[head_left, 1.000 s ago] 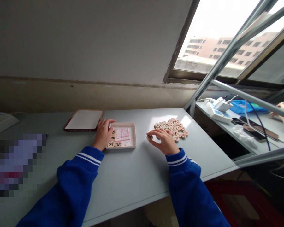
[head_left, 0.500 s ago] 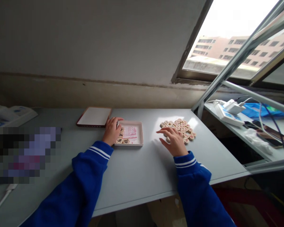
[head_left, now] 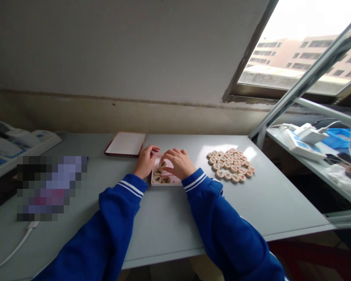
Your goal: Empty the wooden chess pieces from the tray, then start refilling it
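A shallow white tray with red line markings lies on the grey table, holding a few round wooden game pieces along its left side. My left hand rests on the tray's left edge. My right hand is over the tray, its fingertips pinched on one wooden piece held above the tray's floor. To the right lies a flat cluster of several more round wooden pieces, face up. Blue sleeves with white stripes cover both arms.
A red-edged white lid or board lies behind the tray near the wall. A grey-white machine sits at far left, and a white cable runs to the front edge. A second shelf at right holds white devices and cables.
My right hand left the pile of pieces at the right and came over to the tray with one piece in its fingertips. The view has shifted left. My left hand stayed on the tray.
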The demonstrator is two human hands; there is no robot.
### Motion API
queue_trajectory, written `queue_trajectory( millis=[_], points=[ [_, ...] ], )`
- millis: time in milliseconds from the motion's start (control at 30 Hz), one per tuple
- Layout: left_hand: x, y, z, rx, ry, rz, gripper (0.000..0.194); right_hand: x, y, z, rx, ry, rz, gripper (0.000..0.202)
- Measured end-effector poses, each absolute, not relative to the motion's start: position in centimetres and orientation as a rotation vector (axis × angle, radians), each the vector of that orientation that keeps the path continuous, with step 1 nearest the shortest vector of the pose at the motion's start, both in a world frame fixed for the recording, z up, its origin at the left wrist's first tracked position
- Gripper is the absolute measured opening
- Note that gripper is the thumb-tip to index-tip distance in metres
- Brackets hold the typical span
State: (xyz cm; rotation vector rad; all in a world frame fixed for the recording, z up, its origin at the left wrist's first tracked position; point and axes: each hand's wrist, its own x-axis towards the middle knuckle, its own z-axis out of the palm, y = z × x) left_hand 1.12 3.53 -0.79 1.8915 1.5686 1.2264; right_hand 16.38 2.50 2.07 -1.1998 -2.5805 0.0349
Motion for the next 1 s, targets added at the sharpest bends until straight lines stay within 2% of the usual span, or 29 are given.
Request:
queue_trajectory(
  millis=[267, 433, 567, 767, 933, 1000],
  points=[
    [1.0, 3.7, -1.0, 1.928, 1.596, 1.142, 0.022, 25.3, 2.6, 2.4, -1.707, -2.180, -0.180, 0.022],
    [0.9, 3.8, -1.1, 1.975, 1.600, 1.155, 0.022, 27.1, 2.8, 1.4, -1.936, -2.111, -0.294, 0.019],
    [0.9, 3.9, -1.3, 1.988, 1.589, 1.151, 0.021, 24.1, 1.9, 2.3, -1.695, -2.192, -0.185, 0.032],
    [0.9, 3.7, -1.1, 2.003, 1.590, 1.155, 0.021, 16.9, 1.1, 2.6, -1.066, -2.652, 0.330, 0.032],
    [1.0, 3.7, -1.1, 2.002, 1.611, 1.163, 0.022, 15.4, 1.7, 1.4, -1.075, -2.608, 0.377, 0.019],
    [1.0, 3.6, -1.2, 2.017, 1.628, 1.154, 0.022, 15.7, 1.8, 1.1, -1.118, -2.587, 0.372, 0.019]
  ],
)
